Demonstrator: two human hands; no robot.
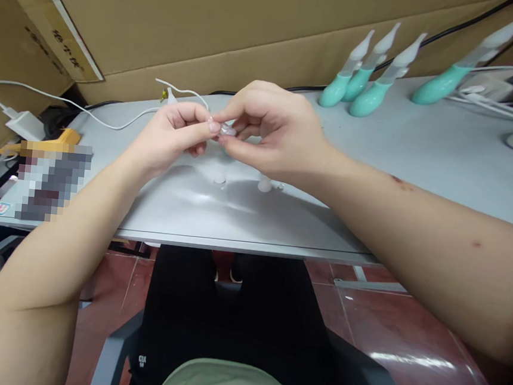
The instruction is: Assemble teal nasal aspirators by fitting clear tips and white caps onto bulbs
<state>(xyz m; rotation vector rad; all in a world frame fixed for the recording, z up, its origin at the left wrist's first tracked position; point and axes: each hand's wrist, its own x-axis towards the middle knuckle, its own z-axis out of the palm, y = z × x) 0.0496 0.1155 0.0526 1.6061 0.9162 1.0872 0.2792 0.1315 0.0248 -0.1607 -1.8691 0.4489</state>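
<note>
Over the grey table, my left hand [176,134] and my right hand [275,131] meet fingertip to fingertip. Both pinch a small clear plastic piece [227,130]; the fingers cover much of it. Just below, a bit of something teal shows past my right fingers, mostly hidden. Two small white domed parts, one on the left [219,177] and one on the right [265,185], lie on the tabletop under my hands, with tiny clear bits beside them. A white pointed tip [171,96] pokes up behind my left hand.
Several teal bulb aspirators with white nozzles [358,93] stand at the back right, against a cardboard wall [252,30]. A white cable [110,124] runs across the left to a charger [25,124]. A yellow tool [66,138] lies nearby. The table's front edge [243,245] is above my lap.
</note>
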